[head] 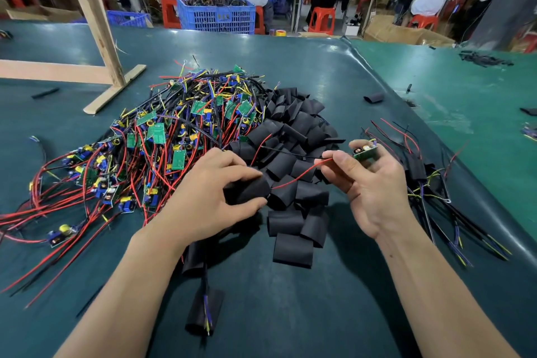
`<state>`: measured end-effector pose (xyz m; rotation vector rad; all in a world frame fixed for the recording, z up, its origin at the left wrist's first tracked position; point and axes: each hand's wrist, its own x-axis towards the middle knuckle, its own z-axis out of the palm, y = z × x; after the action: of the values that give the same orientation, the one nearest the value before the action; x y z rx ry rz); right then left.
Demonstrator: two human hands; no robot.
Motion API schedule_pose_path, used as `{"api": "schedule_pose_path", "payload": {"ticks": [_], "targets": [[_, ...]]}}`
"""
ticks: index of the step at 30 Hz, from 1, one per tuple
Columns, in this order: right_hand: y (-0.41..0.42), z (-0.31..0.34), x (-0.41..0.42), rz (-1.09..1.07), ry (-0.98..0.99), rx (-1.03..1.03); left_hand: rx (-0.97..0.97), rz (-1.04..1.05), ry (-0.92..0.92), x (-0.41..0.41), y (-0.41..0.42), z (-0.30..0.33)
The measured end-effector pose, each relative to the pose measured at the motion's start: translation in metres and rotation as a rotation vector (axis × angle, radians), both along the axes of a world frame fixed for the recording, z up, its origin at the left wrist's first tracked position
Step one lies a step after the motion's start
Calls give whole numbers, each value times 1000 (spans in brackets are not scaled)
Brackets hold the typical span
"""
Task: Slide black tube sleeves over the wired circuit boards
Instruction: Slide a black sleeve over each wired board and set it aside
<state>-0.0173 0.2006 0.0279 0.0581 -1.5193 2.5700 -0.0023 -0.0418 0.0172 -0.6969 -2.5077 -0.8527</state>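
My left hand (212, 197) grips a black tube sleeve (251, 190) between thumb and fingers, just above the table. A red wire (302, 174) runs out of the sleeve's right end to my right hand (374, 186), which pinches it. The same hand holds a small green circuit board (365, 152) at its fingertips. A heap of loose black sleeves (293, 139) lies between and behind my hands. Left of it is a big tangle of wired boards (162, 142) with red, black and yellow leads. Sleeved boards (418, 168) lie to the right.
Two more sleeved pieces (205, 314) lie near my left forearm. A wooden frame (96, 38) stands at the back left on the dark green mat (290, 299). Stray sleeves (374, 97) sit at the right. A blue crate (216, 16), red stools and seated people are beyond the table.
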Motion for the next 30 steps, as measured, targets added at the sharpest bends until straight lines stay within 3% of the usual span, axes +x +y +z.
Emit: {"api": "schedule_pose_path", "payload": {"ticks": [4, 9, 13, 16, 25, 30], "targets": [[0, -1, 0, -1, 33, -23, 39, -16, 48, 2, 7, 2], [1, -1, -1, -7, 61, -22, 186, 18, -50, 3, 7, 2], [-2, -1, -1, 8, 68, -19, 168, 29, -63, 6, 10, 0], [-3, -1, 0, 39, 60, -30, 291, 10, -93, 6, 10, 2], [-17, 2, 7, 70, 110, 11, 55, 17, -40, 1, 14, 0], [-20, -2, 7, 106, 98, 25, -58, -27, 116, -1, 20, -5]]}}
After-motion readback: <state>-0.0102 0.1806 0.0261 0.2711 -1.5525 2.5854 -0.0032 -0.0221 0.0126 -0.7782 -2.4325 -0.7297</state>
